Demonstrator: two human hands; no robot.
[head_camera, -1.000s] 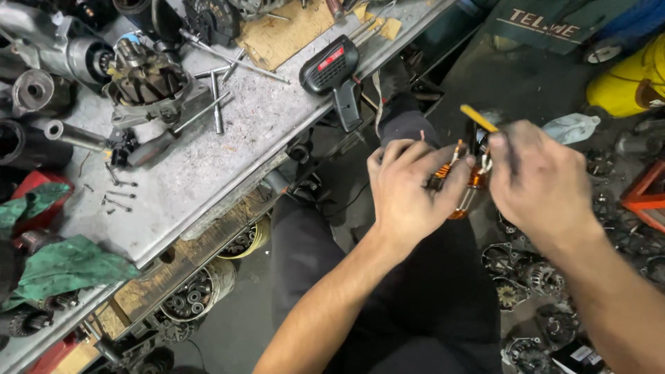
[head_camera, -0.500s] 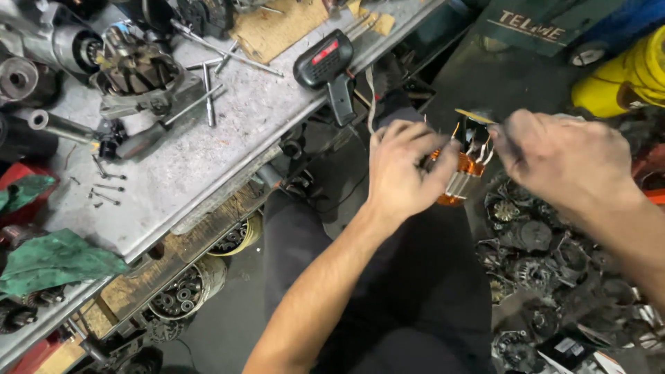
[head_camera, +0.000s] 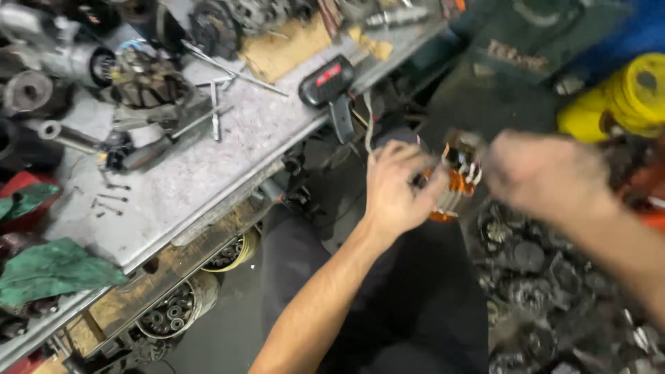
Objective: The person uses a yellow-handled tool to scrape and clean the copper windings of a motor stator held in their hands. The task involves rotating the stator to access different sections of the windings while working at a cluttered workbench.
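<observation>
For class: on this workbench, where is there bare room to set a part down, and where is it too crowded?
Bare: the grey benchtop strip between the loose screws, the metal rods and the black-red tool. Crowded: the motor parts along the back, and the floor parts pile.

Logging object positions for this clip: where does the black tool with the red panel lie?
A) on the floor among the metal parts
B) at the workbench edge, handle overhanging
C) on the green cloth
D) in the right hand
B: the black tool with the red panel lies at the edge of the grey workbench, handle hanging over it.
</observation>
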